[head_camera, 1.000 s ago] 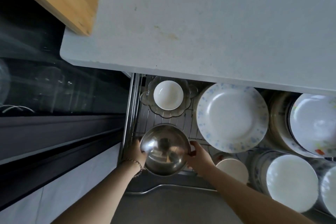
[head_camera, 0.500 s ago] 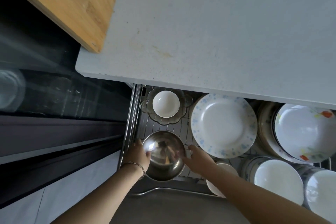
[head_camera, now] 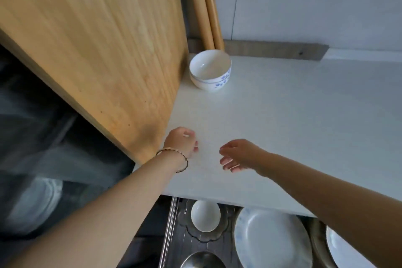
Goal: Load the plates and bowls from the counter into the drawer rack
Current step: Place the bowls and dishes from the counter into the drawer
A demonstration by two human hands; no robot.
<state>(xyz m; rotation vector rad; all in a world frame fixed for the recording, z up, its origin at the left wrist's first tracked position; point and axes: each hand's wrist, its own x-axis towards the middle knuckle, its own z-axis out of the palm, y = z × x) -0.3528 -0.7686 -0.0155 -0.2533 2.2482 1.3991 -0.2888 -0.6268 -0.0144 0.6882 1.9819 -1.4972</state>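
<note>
1. Both hands are empty and hold nothing. Left hand (head_camera: 181, 142) hovers over the front of the counter (head_camera: 293, 119) with fingers loosely curled; a bracelet (head_camera: 174, 156) circles its wrist. Right hand (head_camera: 239, 155) hovers beside it, fingers spread apart and relaxed.
2. Far left: a wooden cutting board (head_camera: 93, 45) lies tilted across the counter's left edge, just beside the left hand.
3. Centre rear: two stacked white bowls (head_camera: 210, 69) with a blue floral pattern stand on the counter, near the board's right edge and well apart from both hands. Two wooden rolling pins (head_camera: 207, 6) lean against the wall behind them.
4. Bottom centre: the open drawer rack (head_camera: 171, 235) shows below the counter edge. It contains a small white bowl (head_camera: 205, 215) seated in a glass dish (head_camera: 226, 230), and a steel bowl (head_camera: 201, 260) at the frame edge.
5. Bottom right: a blue-patterned plate (head_camera: 272, 239) stands in the rack, with another plate (head_camera: 345, 250) partly hidden by the right forearm.
</note>
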